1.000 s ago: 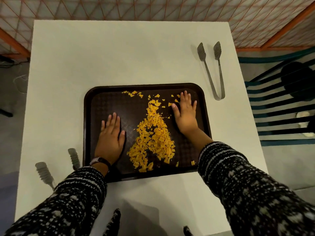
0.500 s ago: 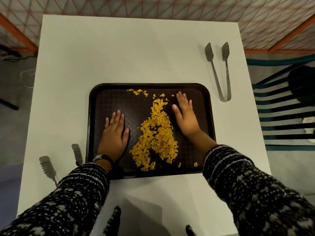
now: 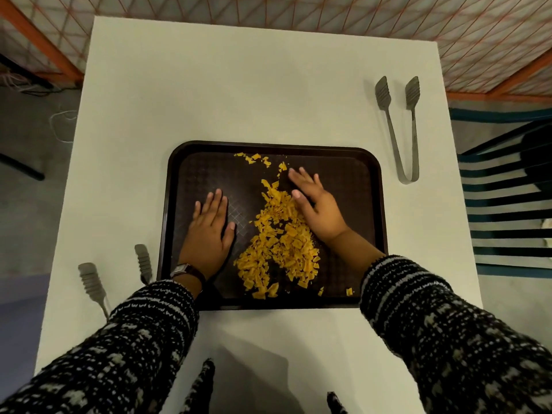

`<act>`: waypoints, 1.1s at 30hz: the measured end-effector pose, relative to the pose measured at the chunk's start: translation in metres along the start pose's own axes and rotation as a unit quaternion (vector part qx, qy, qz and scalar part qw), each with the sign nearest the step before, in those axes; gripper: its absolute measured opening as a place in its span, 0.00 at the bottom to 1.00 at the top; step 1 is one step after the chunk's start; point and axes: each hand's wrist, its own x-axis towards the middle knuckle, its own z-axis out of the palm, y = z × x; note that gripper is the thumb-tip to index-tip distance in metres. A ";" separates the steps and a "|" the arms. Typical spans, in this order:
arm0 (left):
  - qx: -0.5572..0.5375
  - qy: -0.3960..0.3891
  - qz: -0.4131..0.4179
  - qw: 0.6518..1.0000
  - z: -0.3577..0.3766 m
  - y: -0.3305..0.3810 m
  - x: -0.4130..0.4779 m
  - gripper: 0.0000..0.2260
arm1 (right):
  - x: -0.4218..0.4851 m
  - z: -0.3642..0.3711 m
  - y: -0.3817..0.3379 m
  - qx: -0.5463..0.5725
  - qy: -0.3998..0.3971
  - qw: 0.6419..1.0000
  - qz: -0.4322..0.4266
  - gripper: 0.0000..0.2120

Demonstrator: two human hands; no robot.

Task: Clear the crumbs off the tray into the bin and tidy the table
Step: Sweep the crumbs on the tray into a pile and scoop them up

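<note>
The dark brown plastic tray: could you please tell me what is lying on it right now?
On the dark brown plastic tray lie a heap of orange crumbs and both flat hands: left hand, right hand. Whatever crumbs sit beneath the palms are hidden.

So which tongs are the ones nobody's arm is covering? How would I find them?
Start at the dark tray in the middle of the white table. Look just past its far right corner: the metal tongs lie there in full view, tips pointing away. The other tongs, near the left sleeve, are partly hidden.
</note>
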 end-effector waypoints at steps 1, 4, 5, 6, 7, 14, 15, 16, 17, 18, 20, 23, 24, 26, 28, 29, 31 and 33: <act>0.000 0.001 0.002 1.000 0.000 0.000 0.000 0.28 | 0.008 -0.002 0.000 -0.008 -0.002 1.000 0.005 0.28; -0.004 0.002 0.003 1.000 0.000 0.000 0.000 0.28 | 0.026 0.002 0.002 -0.054 -0.047 0.997 -0.005 0.30; -0.005 0.003 0.002 1.000 0.000 0.000 0.000 0.28 | 0.028 0.005 0.002 -0.075 -0.060 0.995 -0.016 0.31; -0.006 0.003 0.001 1.000 0.000 0.000 0.000 0.28 | 0.027 0.009 0.002 -0.092 -0.072 0.993 -0.026 0.32; -0.006 0.003 0.002 1.000 0.000 0.000 0.000 0.28 | 0.025 0.012 0.001 -0.098 -0.086 0.991 -0.032 0.32; -0.017 0.003 0.001 1.000 0.000 -0.001 -0.001 0.28 | -0.027 0.012 -0.015 0.003 -0.022 1.000 0.014 0.27; -0.019 0.003 0.002 1.000 0.000 0.000 -0.001 0.28 | -0.037 0.009 -0.011 0.002 0.034 0.999 0.034 0.26; -0.019 0.002 0.002 1.000 -0.001 0.000 -0.001 0.28 | -0.047 0.006 -0.005 -0.004 0.085 0.995 0.055 0.25; -0.018 0.000 0.001 1.000 -0.001 0.000 -0.002 0.28 | -0.057 0.002 0.003 -0.016 0.128 0.989 0.073 0.25; -0.017 -0.001 0.001 1.000 -0.001 0.000 -0.002 0.28 | -0.066 -0.001 0.012 -0.031 0.155 0.983 0.089 0.26; -0.015 -0.004 0.002 1.000 -0.001 0.000 -0.002 0.28 | -0.079 -0.003 0.026 -0.059 0.170 0.978 0.102 0.26; -0.031 -0.002 -0.001 1.000 -0.002 0.000 -0.003 0.29 | -0.083 -0.001 0.035 -0.102 0.164 0.977 0.089 0.26; -0.050 0.000 -0.009 0.999 -0.003 0.001 -0.002 0.29 | -0.082 0.001 0.036 -0.117 0.165 0.976 0.084 0.26; -0.098 0.001 -0.024 0.995 -0.008 0.005 0.003 0.31 | -0.080 0.003 0.036 -0.146 0.169 0.972 0.075 0.26; -0.113 -0.014 -0.006 0.993 -0.014 0.010 0.014 0.31 | -0.080 0.004 0.038 -0.165 0.166 0.969 0.075 0.26; -0.103 -0.022 0.011 0.994 -0.015 0.013 0.023 0.31 | -0.081 0.004 0.038 -0.172 0.163 0.969 0.075 0.26; -0.070 -0.034 0.027 0.997 -0.014 0.019 0.045 0.30 | -0.082 0.004 0.039 -0.182 0.163 0.967 0.071 0.26; -0.056 -0.037 -0.008 0.998 -0.010 0.027 0.066 0.30 | -0.082 0.005 0.039 -0.186 0.166 0.966 0.067 0.26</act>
